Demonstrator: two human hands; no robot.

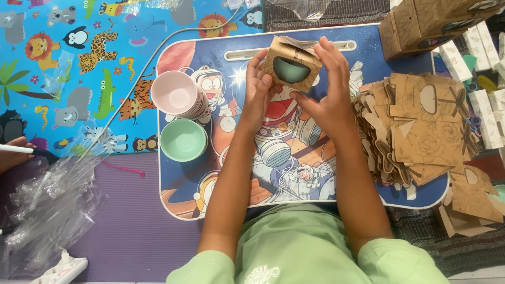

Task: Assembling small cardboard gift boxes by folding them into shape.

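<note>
Cardboard box (291, 64), brown and small, sat raised above the far middle of a lap table (181, 208) printed with cartoon astronauts. Through an oval window in the box's front, a pale green bowl (288, 70) showed inside. Both hands were clamped on the box. The left hand (256, 87) gripped its left side, with fingers curled over the upper left corner and the thumb against the front edge. The right hand (329, 87) held the right side, its fingers reaching over the top where a flap stood partly raised, its thumb pressed under the lower front edge.

On the left part of the table stood a stack of pink bowls (177, 94), and just in front of it a stack of green bowls (183, 139), the two stacks nearly touching. On the right part lay a tall, untidy heap of flat cardboard blanks (421, 129), each with an oval cut-out; more blanks (473, 200) had spilled off the table's right edge onto the floor. Beyond the far right corner stood assembled brown boxes (421, 23), with white cartons (473, 50) just beside them.

A bright animal-print mat (68, 63) covered the floor at upper left, and crumpled clear plastic wrap (50, 210) lay on a purple mat at lower left. Another person's hand (13, 152) reached in at the left edge, holding a thin white stick.
</note>
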